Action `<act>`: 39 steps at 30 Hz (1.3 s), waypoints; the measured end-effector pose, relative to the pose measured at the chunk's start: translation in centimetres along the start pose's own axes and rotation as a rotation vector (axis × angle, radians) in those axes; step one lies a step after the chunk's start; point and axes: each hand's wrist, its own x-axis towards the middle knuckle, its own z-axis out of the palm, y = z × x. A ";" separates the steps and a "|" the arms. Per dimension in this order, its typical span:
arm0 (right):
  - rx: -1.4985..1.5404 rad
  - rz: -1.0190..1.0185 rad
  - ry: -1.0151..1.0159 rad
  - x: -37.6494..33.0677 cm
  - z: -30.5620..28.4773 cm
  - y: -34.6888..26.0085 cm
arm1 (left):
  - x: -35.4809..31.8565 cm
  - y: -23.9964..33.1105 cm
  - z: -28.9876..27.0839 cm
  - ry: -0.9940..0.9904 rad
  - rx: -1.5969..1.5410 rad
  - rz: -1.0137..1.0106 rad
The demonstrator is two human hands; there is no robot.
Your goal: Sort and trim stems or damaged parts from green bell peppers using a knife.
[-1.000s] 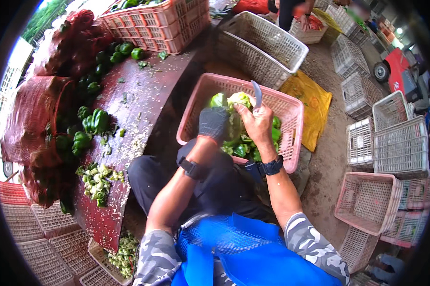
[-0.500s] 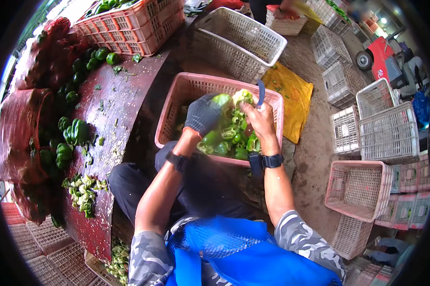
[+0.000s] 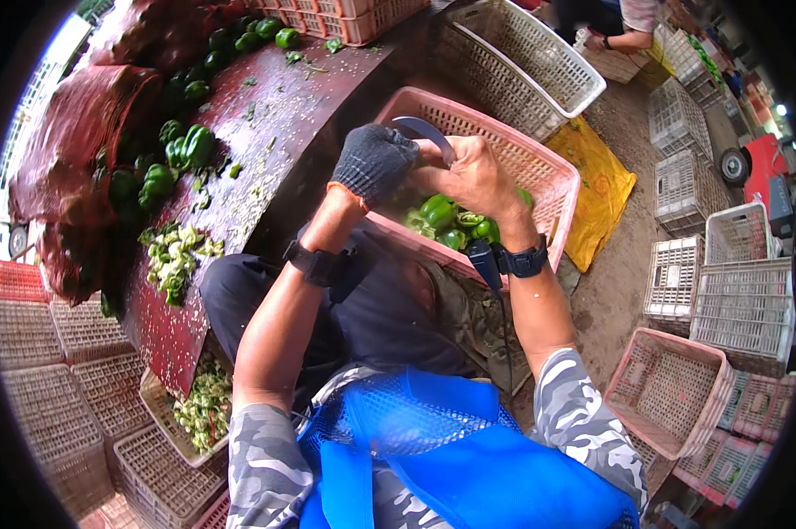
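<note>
Hands together above near rim of pink plastic lattice crate (image 3: 552, 181): left hand (image 3: 376, 161), dark knit glove, fist closed, contents hidden; right hand (image 3: 475, 176) bare, gripping curved-blade knife (image 3: 426, 134). Green bell peppers (image 3: 451, 225) directly beneath, inside crate; more on dark red counter (image 3: 274, 132) at left.

Knit cloth glove (image 3: 373, 161), glossy peppers (image 3: 440, 216), pink plastic lattice crate (image 3: 539, 172)

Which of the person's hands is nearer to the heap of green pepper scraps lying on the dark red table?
Left. The gloved left hand is over the pink crate's near rim, closer to the scrap heap on the table. The bare right hand with the curved knife lies beyond it.
</note>
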 end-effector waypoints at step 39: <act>-0.874 0.462 0.217 -4.1 1.7 10.8 | -11.4 -30.9 -18.7 0.395 0.620 -0.596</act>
